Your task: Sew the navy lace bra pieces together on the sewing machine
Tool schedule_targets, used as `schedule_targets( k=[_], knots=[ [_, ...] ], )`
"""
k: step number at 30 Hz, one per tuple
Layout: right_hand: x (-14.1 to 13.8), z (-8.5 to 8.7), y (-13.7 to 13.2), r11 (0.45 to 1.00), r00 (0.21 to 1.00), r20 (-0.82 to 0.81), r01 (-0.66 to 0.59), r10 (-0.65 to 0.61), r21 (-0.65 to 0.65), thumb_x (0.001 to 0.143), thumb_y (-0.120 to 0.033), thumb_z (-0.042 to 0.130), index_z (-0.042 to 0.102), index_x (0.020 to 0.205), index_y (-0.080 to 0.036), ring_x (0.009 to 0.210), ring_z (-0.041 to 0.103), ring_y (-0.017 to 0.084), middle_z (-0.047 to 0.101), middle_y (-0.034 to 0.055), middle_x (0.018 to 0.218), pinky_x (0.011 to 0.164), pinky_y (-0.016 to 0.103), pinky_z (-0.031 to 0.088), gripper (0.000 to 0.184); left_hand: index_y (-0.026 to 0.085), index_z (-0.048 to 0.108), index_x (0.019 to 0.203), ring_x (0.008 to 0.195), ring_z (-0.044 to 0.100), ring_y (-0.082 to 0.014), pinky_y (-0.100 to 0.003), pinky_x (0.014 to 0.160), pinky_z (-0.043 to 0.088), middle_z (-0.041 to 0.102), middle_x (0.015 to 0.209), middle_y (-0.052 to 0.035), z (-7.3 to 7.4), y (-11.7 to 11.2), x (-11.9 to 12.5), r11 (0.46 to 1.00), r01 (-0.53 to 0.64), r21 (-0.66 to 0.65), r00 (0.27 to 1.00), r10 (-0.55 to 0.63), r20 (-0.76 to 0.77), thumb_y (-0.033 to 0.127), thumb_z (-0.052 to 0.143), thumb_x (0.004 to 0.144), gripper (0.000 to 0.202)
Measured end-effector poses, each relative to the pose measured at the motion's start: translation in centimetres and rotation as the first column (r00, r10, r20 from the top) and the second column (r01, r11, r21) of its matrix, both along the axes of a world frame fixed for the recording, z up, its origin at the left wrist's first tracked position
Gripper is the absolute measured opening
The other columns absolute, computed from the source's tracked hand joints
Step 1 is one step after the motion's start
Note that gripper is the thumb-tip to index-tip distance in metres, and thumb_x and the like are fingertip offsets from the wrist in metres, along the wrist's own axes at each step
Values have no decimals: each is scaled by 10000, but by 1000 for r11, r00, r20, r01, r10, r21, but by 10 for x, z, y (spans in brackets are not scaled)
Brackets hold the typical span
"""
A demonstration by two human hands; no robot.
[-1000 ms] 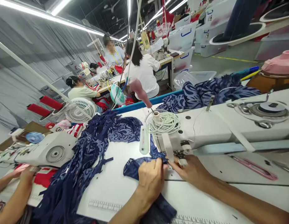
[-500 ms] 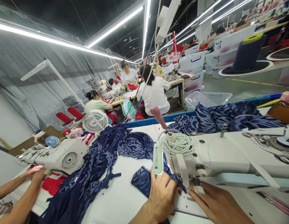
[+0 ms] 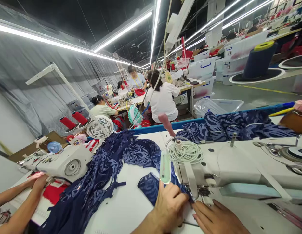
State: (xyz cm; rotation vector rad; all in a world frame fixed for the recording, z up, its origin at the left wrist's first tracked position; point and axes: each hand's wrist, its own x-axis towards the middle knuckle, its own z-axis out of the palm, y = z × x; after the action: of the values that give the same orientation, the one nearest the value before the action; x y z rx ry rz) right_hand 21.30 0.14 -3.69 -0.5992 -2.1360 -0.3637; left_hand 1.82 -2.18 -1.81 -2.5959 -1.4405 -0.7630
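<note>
Draping white tabletop [image 3: 124, 208]: navy fabric [image 3: 89, 182]; tube lights [image 3: 126, 29] overhead.

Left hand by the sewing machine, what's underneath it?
Dark blue patterned cloth shows beside and just beyond the left hand, with white tabletop nearby. What lies directly beneath is covered by the hand itself, so I can't tell.

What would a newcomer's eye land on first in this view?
Probably the navy patterned fabric heaped on the white table, left of the person's left hand. Next comes the coiled pale green cord atop the sewing machine. The big navy thread cone at upper right stands out too.
</note>
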Motion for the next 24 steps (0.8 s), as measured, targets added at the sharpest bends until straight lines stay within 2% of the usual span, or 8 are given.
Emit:
schedule_targets(
  k=[3, 6, 10, 12, 15, 17, 20, 24],
  knots=[
    [5, 7, -6, 998, 995, 102, -8, 14, -64, 991, -68, 359, 662, 962, -175, 688, 598, 158, 699, 18, 846, 762, 356, 388, 323, 216, 621, 1016, 1020, 610, -220, -502, 1090, 309, 678, 1019, -50, 5, -3, 4, 998, -39, -50, 997, 43, 70, 107, 553, 842, 217],
    [15, 20, -7, 991, 991, 132, -6, 24, -135, 1026, -164, 397, 675, 1060, -163, 697, 591, 152, 701, 20, 834, 775, 350, 407, 280, 216, 628, 996, 1004, 609, -207, -468, 1088, 310, 682, 978, -40, 5, -4, 6, 990, -56, -126, 986, 75, 152, 175, 513, 941, 134],
    [24, 34, -1, 993, 979, 194, -38, 60, -115, 985, -72, 408, 703, 943, -207, 685, 569, 148, 698, 16, 790, 739, 334, 426, 328, 218, 642, 957, 943, 607, -188, -445, 1089, 302, 671, 905, -21, 8, -1, 4, 981, -51, -185, 974, 90, 207, 227, 476, 987, 169],
    [26, 34, 1, 993, 977, 207, -37, 59, -110, 981, -72, 409, 711, 946, -216, 700, 573, 156, 700, 26, 797, 728, 330, 437, 336, 220, 650, 941, 935, 606, -183, -452, 1112, 274, 669, 886, -15, 9, -1, 4, 977, -57, -205, 969, 104, 223, 226, 462, 992, 194],
    [24, 26, 1, 988, 972, 235, 25, 12, -154, 1008, -210, 448, 697, 1124, -184, 792, 610, 207, 688, 60, 778, 689, 339, 445, 276, 226, 661, 925, 943, 608, -181, -448, 1112, 275, 674, 877, -13, 8, -2, 3, 972, -75, -221, 963, 128, 238, 216, 449, 994, 223],
    [20, 19, -1, 981, 964, 264, 46, 5, -186, 1014, -243, 451, 662, 1208, -133, 778, 615, 227, 662, 49, 696, 688, 357, 437, 307, 230, 668, 916, 922, 608, -174, -429, 1078, 312, 679, 870, -9, 6, -2, 3, 974, -79, -213, 960, 132, 246, 196, 457, 984, 224],
    [15, 15, -5, 965, 965, 259, 32, 38, -262, 1010, -188, 440, 643, 1223, -116, 698, 603, 203, 621, 1, 604, 745, 376, 414, 303, 239, 677, 931, 897, 612, -167, -412, 1035, 341, 691, 869, 0, 4, -3, 1, 984, -65, -168, 958, 109, 265, 157, 498, 951, 198],
    [12, 20, -10, 935, 980, 188, 3, 68, -354, 1001, -142, 399, 632, 1217, -150, 669, 594, 186, 647, -11, 657, 777, 384, 387, 318, 252, 681, 1007, 929, 626, -183, -473, 1087, 284, 713, 913, -4, 5, -5, 0, 993, -36, -117, 975, 61, 216, 84, 512, 895, 264]
  ],
)
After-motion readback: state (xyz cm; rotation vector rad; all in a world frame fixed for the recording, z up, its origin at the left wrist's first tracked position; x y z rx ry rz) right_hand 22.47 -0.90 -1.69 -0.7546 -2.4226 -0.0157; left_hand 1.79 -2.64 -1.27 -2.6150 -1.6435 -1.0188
